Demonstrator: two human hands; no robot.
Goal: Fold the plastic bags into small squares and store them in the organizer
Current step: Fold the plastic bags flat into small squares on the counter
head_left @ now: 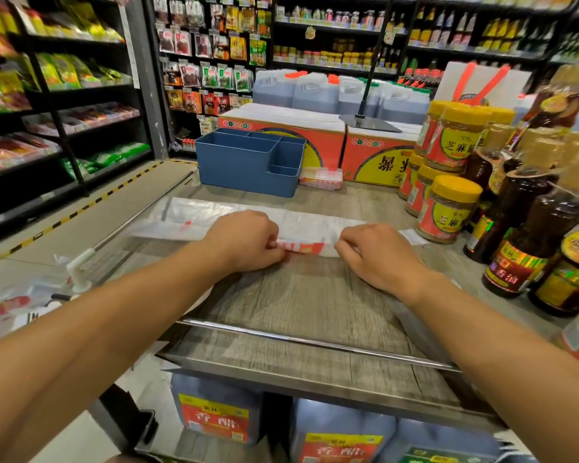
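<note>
Now both hands (pixel 244 240) (pixel 378 253) on the folded plastic bag (pixel 214 215).

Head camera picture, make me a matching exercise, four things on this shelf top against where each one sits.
Things:
1. plastic bag
2. blue organizer
3. yellow-lidded jars
4. folded bags stack

Places:
A. far right edge, stacked
B. back of the shelf, left of centre
C. flat as a long strip under both hands
D. right beside the organizer's right wall

Pairs: 1-C, 2-B, 3-A, 4-D
</note>
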